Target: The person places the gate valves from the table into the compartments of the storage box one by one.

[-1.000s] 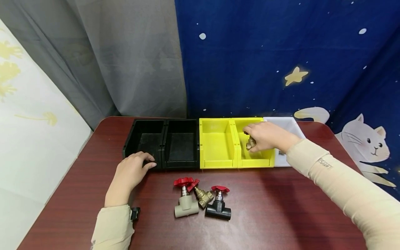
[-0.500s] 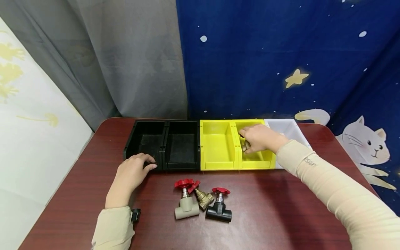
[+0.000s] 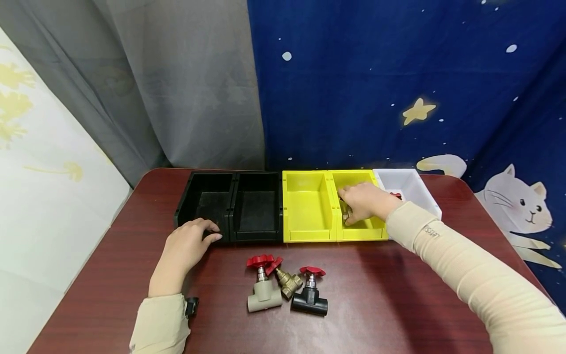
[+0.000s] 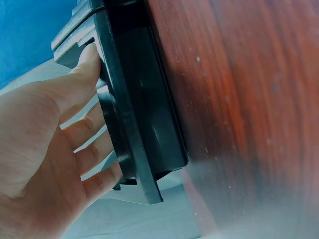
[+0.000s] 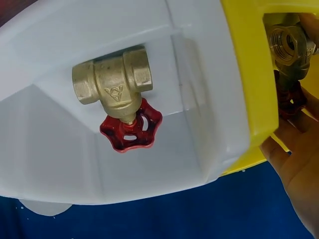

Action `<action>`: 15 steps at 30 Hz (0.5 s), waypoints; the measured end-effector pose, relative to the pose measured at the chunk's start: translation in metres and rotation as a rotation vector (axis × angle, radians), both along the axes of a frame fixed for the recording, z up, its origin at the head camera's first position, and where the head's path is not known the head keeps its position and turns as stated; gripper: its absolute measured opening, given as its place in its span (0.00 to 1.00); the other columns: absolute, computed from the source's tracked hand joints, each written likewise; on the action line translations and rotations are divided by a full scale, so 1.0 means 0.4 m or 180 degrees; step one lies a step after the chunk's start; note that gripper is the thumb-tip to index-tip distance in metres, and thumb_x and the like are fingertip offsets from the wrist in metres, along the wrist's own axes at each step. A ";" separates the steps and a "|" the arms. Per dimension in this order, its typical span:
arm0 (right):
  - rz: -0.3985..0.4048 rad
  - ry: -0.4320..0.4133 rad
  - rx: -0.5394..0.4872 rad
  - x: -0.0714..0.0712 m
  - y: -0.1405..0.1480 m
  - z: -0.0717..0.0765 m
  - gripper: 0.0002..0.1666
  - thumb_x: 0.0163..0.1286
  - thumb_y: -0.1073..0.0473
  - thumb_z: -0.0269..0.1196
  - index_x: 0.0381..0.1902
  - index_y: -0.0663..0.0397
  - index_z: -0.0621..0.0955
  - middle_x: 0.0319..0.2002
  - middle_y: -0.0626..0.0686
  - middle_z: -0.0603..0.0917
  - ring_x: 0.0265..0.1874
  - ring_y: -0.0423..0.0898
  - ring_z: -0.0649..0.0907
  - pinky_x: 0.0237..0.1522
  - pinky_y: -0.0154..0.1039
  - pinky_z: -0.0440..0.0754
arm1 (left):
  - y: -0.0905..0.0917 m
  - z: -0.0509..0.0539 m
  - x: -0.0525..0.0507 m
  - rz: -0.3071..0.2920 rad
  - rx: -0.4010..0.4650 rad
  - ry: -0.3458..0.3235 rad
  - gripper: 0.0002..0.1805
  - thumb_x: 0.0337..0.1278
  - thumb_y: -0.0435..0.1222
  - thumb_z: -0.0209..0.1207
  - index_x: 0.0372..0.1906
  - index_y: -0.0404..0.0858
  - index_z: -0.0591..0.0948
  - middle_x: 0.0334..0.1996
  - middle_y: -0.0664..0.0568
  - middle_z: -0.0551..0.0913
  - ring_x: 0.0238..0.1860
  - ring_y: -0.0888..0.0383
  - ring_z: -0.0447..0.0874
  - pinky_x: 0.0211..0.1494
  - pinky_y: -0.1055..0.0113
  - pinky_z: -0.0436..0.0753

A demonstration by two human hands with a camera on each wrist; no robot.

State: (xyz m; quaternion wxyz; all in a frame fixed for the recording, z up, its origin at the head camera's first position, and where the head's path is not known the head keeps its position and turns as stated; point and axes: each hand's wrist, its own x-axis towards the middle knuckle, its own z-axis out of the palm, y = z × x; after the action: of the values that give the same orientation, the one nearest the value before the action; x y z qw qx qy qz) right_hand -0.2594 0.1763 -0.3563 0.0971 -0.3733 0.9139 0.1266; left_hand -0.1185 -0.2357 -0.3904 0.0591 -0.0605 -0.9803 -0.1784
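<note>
My right hand [image 3: 363, 202] is inside the right yellow bin [image 3: 362, 235], gripping a brass valve [image 3: 347, 214]; the right wrist view shows that valve [image 5: 290, 52] with its red handwheel against the fingers. My left hand [image 3: 185, 250] rests at the front edge of the leftmost black bin [image 3: 211, 196]; in the left wrist view the thumb and fingers of the left hand [image 4: 60, 129] lie along the rim of the black bin [image 4: 132, 124]. Another brass valve [image 5: 117, 84] lies in the white bin [image 5: 50, 45], its red wheel partly visible past the right forearm in the head view.
In front of the bins on the table [image 3: 376, 305] lie a grey valve [image 3: 264, 295], a brass valve [image 3: 289, 282] and a black valve [image 3: 309, 300], all with red wheels. Another black bin [image 3: 258, 206] and the left yellow bin [image 3: 308, 209] stand between my hands.
My right hand has moved slightly left and lower within the right yellow bin, with the brass valve in it. More of the white bin and its red wheel shows. My left hand has stayed in place.
</note>
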 end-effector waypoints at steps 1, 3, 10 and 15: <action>0.0008 0.0001 -0.0016 0.001 0.001 -0.001 0.49 0.49 0.36 0.76 0.56 0.68 0.75 0.48 0.62 0.83 0.43 0.58 0.84 0.50 0.56 0.81 | 0.000 0.000 0.000 0.0000 0.0001 0.0002 0.08 0.61 0.39 0.67 0.42 0.41 0.86 0.40 0.48 0.84 0.45 0.43 0.81 0.48 0.42 0.79; 0.0009 0.0001 -0.0038 0.001 0.002 -0.004 0.46 0.49 0.35 0.76 0.52 0.65 0.76 0.45 0.59 0.83 0.41 0.57 0.84 0.49 0.56 0.81 | 0.001 0.000 0.000 0.0002 0.0004 0.0011 0.08 0.61 0.39 0.67 0.42 0.41 0.86 0.40 0.47 0.84 0.45 0.43 0.81 0.48 0.42 0.79; -0.0018 -0.0046 -0.0059 -0.004 0.002 -0.013 0.45 0.48 0.36 0.77 0.52 0.63 0.76 0.44 0.56 0.83 0.42 0.56 0.84 0.48 0.55 0.81 | 0.001 -0.002 -0.001 -0.0001 -0.0003 0.0022 0.08 0.61 0.39 0.67 0.41 0.42 0.86 0.40 0.48 0.84 0.45 0.43 0.82 0.48 0.42 0.79; -0.0128 -0.0141 -0.0095 -0.007 0.000 -0.016 0.45 0.47 0.37 0.78 0.51 0.62 0.76 0.40 0.53 0.82 0.41 0.53 0.84 0.48 0.55 0.80 | 0.000 -0.004 -0.001 -0.0008 -0.0007 0.0019 0.07 0.61 0.39 0.67 0.41 0.42 0.86 0.40 0.48 0.84 0.45 0.43 0.81 0.48 0.42 0.79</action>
State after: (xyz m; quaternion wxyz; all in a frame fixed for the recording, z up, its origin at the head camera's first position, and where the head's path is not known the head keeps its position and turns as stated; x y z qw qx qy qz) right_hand -0.2623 0.1761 -0.3627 0.1142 -0.3590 0.9206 0.1026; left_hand -0.1191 -0.2357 -0.3919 0.0617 -0.0624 -0.9803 -0.1772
